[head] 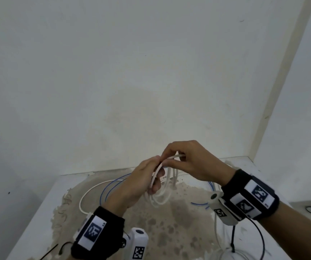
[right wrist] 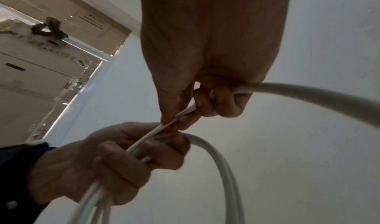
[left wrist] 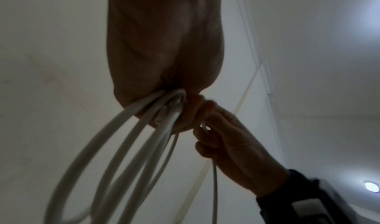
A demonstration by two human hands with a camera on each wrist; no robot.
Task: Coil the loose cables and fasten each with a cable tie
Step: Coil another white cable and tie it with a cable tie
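at lower centre of the head view, the left hand point(head: 141, 182) clenches the hanging loops of the white cable point(head: 158, 194); the right hand point(head: 186, 162) pinches the next strand beside it. lay each turn the same size, feeding slack without twisting, and keep the bundle pinched.

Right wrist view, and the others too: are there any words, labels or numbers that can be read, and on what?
Cardboard box: large mirrored letters and a small printed label, too blurred to read.
Left wristband marker: small characters at its edge, too small to read.
Right wristband marker: the same, unreadable.
The square patterns are codes, not words.
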